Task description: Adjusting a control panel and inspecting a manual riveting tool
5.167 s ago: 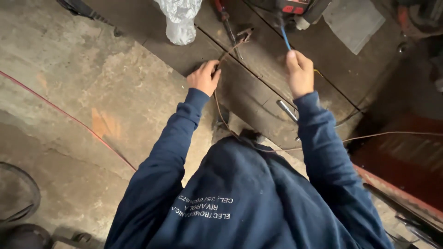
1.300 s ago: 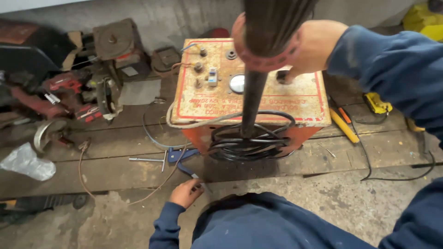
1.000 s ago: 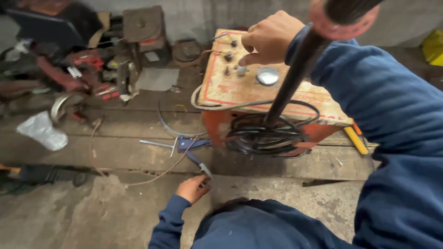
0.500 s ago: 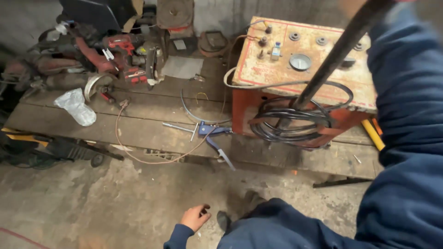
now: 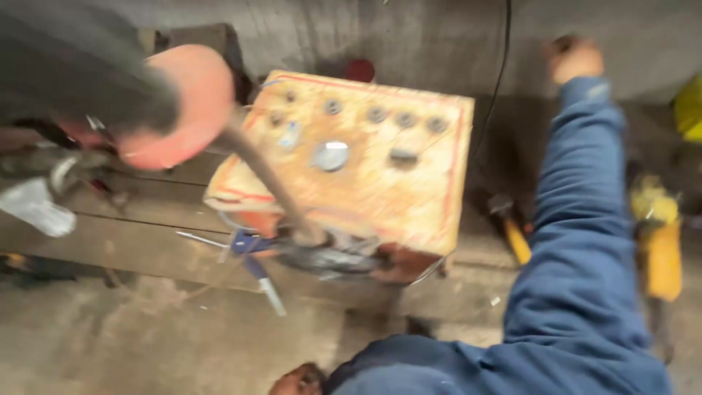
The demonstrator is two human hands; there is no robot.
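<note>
The picture is strongly blurred, so only large shapes can be told. Compared with half a second ago, the orange box machine is seen nearer and more in the middle. The blue sleeve, which was then only at the right edge, is now stretched far away toward the grey wall.

The right hand is found at the far right, close to a black cable that hangs on the wall. It seems closed, but whether something is held cannot be told. The left hand is kept low at the near edge above the concrete floor, as before. Only a part of it is shown, and its grip cannot be told.

A dark thick rod with a reddish round collar is now seen very near at the far left. From it a dark lead is followed down to the coil of black cable at the near side of the machine. The blue-handled pliers are left untouched on the wooden planks, just left of the coil, in the same place as earlier.

It is judged that the work has been moved from the floor up to the wall side.
</note>
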